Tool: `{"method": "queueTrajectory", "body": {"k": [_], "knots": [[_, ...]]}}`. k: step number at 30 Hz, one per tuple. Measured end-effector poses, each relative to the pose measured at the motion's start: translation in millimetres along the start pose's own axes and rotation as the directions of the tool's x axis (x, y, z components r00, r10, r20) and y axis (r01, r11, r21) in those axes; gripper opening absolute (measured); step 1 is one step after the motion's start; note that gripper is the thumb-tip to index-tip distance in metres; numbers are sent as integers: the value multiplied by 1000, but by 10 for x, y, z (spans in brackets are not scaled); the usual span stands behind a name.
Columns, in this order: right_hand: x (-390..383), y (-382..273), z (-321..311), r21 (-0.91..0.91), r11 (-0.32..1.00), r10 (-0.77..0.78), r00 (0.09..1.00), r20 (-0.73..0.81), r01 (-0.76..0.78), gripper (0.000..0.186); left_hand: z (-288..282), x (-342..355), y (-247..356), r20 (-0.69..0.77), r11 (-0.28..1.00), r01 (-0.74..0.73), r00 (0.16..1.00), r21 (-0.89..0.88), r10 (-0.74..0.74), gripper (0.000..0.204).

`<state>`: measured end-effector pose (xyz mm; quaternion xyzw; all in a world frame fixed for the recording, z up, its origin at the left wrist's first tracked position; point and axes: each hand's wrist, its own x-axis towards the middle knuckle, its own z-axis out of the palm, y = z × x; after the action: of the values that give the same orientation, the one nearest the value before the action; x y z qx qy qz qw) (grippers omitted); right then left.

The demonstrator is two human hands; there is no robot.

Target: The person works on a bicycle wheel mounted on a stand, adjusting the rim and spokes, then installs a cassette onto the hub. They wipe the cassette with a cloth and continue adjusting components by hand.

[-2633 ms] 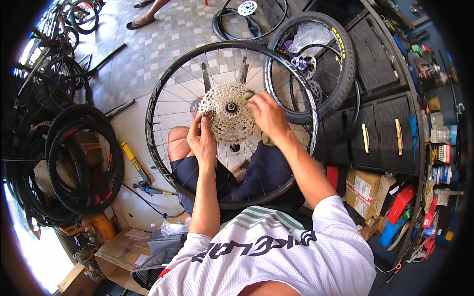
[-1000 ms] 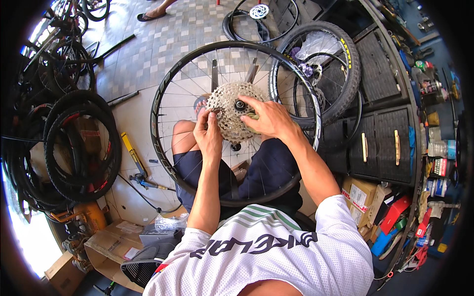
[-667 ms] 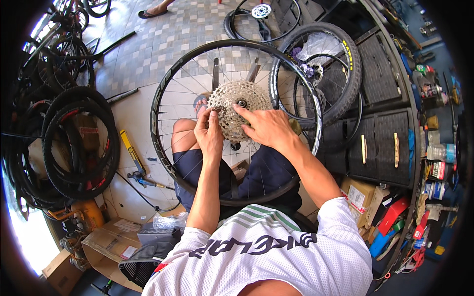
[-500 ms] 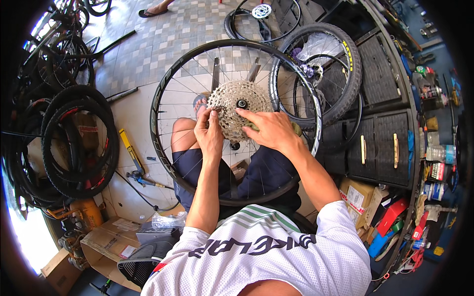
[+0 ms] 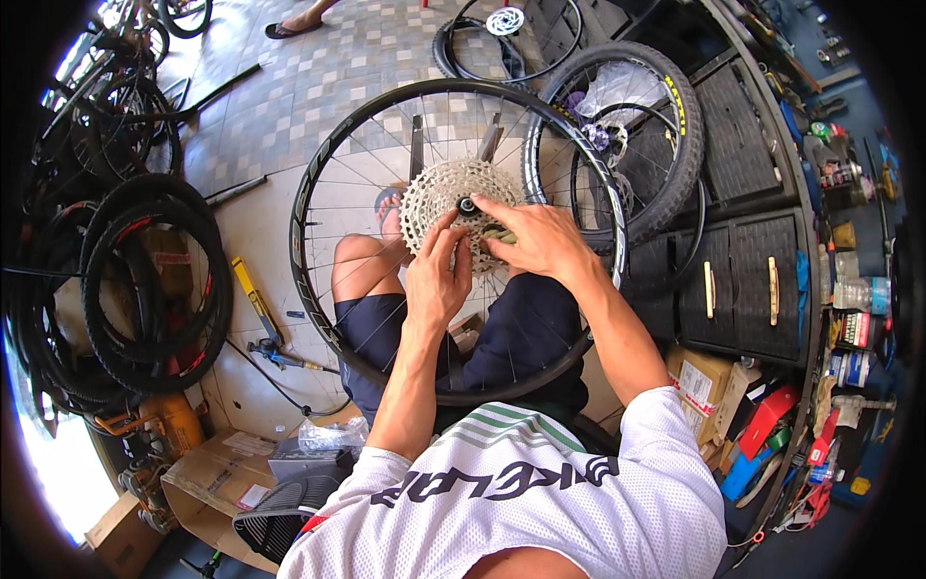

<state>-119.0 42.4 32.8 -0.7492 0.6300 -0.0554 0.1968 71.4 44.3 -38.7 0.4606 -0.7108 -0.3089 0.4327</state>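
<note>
A silver bicycle cassette (image 5: 431, 189) sits on the hub of a black-rimmed wheel (image 5: 323, 154) that rests across my legs. The dark axle end (image 5: 467, 205) shows at its centre. My left hand (image 5: 437, 282) is over the cassette's lower part, fingers bent together and fingertips close to the axle end; what they pinch, if anything, is too small to make out. From the right, my right hand (image 5: 542, 241) reaches in with its index finger at the axle end. A greenish rag-like thing (image 5: 499, 234) is tucked under its curled fingers.
Another tyred wheel (image 5: 680, 145) lies at the right against black drawers (image 5: 738, 289). Bicycle tyres (image 5: 96, 318) are stacked at the left. A yellow-and-black tool (image 5: 255, 297) lies on the tiled floor. Cardboard boxes (image 5: 207, 482) stand at lower left; another person's foot (image 5: 294, 24) shows far off.
My left hand has moved right and slightly down, from the cassette's left side toward the axle end. My right index finger has shifted up a little onto the axle end.
</note>
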Motion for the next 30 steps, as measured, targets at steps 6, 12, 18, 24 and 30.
{"method": "queueTrajectory", "body": {"k": [6, 12, 18, 24, 30], "knots": [[-20, 63, 54, -2, 1000, -20, 999, -32, 20, 62, 18, 26, -54, -42, 989, 39, 998, -143, -45, 18], [-33, -52, 37, -82, 996, 33, 999, 4, -33, 59, -44, 36, -9, 52, 954, 253, 967, -161, -248, 21], [14, 37, 62, -17, 999, 37, 999, -17, -37, 63, -16, 43, -51, 12, 970, 193, 981, -149, -193, 22], [-56, 15, 75, 60, 998, 0, 991, -137, 9, 60, 6, 32, -186, 6, 806, 244, 958, -539, -286, 21], [-202, 94, -163, 443, 897, 140, 955, -261, -11, 50, -109, 83, -245, -22, 470, 325, 804, -821, -594, 19]]}}
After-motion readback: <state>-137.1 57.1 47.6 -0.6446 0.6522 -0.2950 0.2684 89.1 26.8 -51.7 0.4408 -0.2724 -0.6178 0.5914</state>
